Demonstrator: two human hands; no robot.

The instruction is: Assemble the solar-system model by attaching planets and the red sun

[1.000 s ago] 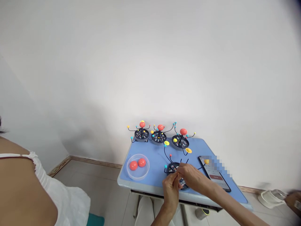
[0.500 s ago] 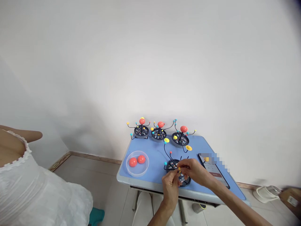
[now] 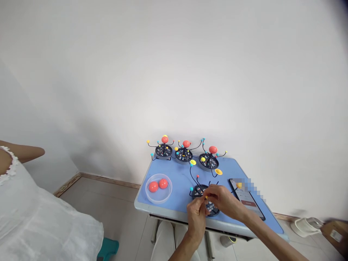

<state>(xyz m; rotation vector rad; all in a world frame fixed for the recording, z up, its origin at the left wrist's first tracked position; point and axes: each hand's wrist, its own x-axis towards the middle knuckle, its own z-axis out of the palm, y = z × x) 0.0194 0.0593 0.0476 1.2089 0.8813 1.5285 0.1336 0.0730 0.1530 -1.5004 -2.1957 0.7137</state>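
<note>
Just over the round black plastic base, the left hand and right hand pinch a tiny yellow ball between their fingers, near the front of the blue surface.

across the upper and middle frame, a plain white wall, meeting a paler side wall at far left. soft, even light, with a blurred shadow left of centre. along the wall's foot, a brownish baseboard, patterned at lower left. below, a pale tiled floor. at lower centre, a table with a blue top, light rim and slim legs, close to the wall. at lower right, a cardboard box beside a white tub.
</note>
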